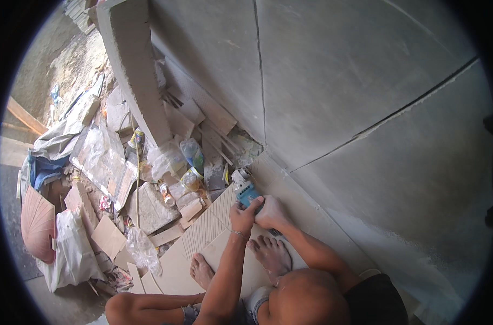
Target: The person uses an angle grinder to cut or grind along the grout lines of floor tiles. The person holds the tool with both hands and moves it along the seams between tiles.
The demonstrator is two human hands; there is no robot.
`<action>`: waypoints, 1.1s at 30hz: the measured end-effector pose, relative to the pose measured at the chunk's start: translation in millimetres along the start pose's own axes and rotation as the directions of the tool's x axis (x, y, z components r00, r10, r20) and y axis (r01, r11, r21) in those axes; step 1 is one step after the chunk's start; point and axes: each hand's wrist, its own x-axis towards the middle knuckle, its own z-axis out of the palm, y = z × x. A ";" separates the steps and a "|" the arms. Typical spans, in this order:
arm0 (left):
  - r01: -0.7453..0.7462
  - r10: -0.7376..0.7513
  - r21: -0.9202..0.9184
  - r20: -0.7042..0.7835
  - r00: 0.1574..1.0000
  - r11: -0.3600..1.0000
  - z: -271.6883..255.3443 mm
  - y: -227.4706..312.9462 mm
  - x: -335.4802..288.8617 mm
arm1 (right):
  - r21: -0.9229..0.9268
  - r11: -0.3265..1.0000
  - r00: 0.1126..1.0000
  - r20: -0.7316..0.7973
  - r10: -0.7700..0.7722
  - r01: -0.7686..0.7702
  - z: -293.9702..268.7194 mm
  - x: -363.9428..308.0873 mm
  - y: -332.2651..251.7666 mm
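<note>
An angle grinder [245, 189] with a teal body and a pale metal head points away from me, low over the board. My left hand [243, 218] is wrapped round its body, the thumb lying along the top. Behind it my right hand [273, 212] closes on the rear part, which the fingers mostly hide. A pale board or tile [230, 246] lies flat below the tool, with thin parallel grooves on its left part. Dust covers the grinder's head, so its disc cannot be made out.
My bare feet [271, 255] rest on the board beside the hands. Rubble, broken tiles [109, 236], plastic bags [142, 249] and empty cups fill the left side. A thick pale slab [133, 70] leans there. Large grey wall panels [333, 70] rise at the right.
</note>
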 end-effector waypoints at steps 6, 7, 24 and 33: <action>0.009 -0.009 -0.015 0.020 1.000 1.000 3.5 -18.8 -10.0 | 0.021 1.000 1.000 -0.004 0.005 -0.005 -0.3 -16.1 13.8; 0.010 -0.009 -0.029 0.032 0.999 1.000 3.8 -21.3 -11.3 | 0.010 1.000 1.000 -0.013 0.008 -0.008 0.1 -16.6 16.1; 0.030 -0.030 0.046 0.002 1.000 0.998 -4.1 -8.6 11.2 | 0.021 1.000 1.000 0.017 -0.008 0.008 0.2 1.5 2.2; 0.052 -0.051 0.082 -0.006 0.999 0.995 6.8 -27.1 -21.2 | 0.031 0.999 1.000 -0.010 -0.015 0.016 -2.4 -27.8 26.6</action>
